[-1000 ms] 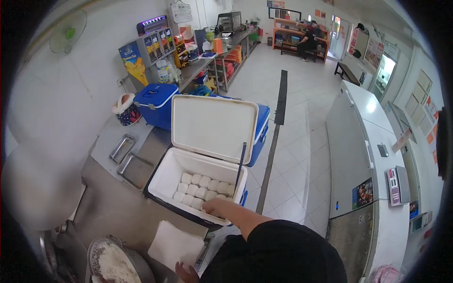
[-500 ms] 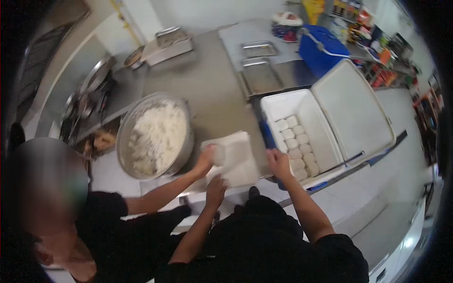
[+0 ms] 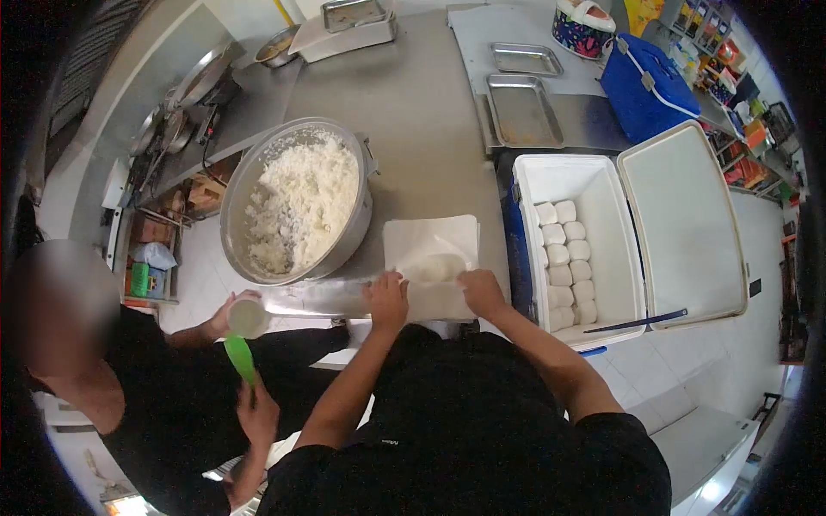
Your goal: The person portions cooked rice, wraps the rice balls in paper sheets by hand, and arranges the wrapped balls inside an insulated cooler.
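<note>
A stack of white paper sheets (image 3: 430, 230) lies on the steel table's front edge, with a pale mound of rice (image 3: 437, 269) on its top sheet. My left hand (image 3: 386, 301) is closed at the left side of the paper, its fingertips pinching the sheet beside the rice. Across from it, my right hand (image 3: 483, 293) pinches the right edge of the same sheet. To the left, a co-worker holds a round whitish cup (image 3: 249, 317) in one hand and a green spatula (image 3: 241, 359) in the other.
A large metal pot of cooked rice (image 3: 366, 225) stands left of the paper. On the right, an open cooler (image 3: 607, 249) holds rows of white wrapped packets (image 3: 559, 275). Metal trays (image 3: 525, 110) and a blue lidded box (image 3: 645, 86) sit farther back.
My right hand has moved left from the cooler's edge to the paper, and my left hand now grips it too. The co-worker's hand has withdrawn with the cup, and rice lies on the paper.
</note>
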A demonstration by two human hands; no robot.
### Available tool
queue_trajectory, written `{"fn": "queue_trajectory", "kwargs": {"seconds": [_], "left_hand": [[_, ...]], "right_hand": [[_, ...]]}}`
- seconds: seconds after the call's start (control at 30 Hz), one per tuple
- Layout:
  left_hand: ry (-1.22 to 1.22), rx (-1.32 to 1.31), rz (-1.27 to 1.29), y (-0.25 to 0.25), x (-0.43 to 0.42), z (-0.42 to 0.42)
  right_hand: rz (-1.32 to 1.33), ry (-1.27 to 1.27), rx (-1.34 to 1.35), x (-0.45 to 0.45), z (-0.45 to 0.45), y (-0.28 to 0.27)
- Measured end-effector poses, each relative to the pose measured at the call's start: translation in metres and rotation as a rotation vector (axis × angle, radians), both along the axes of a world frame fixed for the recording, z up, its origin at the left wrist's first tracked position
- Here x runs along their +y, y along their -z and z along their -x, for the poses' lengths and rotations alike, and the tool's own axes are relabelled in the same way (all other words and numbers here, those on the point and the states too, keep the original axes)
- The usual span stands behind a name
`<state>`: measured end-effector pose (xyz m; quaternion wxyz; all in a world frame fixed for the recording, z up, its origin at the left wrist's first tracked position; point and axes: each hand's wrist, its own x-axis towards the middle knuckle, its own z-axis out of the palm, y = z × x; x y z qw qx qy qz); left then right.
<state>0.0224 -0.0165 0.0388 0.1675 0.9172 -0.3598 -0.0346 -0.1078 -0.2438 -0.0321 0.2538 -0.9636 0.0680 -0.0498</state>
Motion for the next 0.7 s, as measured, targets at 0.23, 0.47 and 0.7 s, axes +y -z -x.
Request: {"fn": "queue_trajectory", "kwargs": {"seconds": [0.23,0.47,0.7], "left_hand": [[0.396,-0.039,0.146,0.003,-0.022,0.058],[0.276,0.032,-0.015,0.017,-0.04,0.044],[0.273,-0.009,-0.071,0.007,-0.052,0.038]], "right_hand": [[-0.504,0.518,-0.09,-0.015,-0.015,-0.008],[-0.76,0.438,0.366,-0.038,-0.008,-0.017],[-0.325,0.256,0.223,-0.093,-0.126,-0.043]]}}
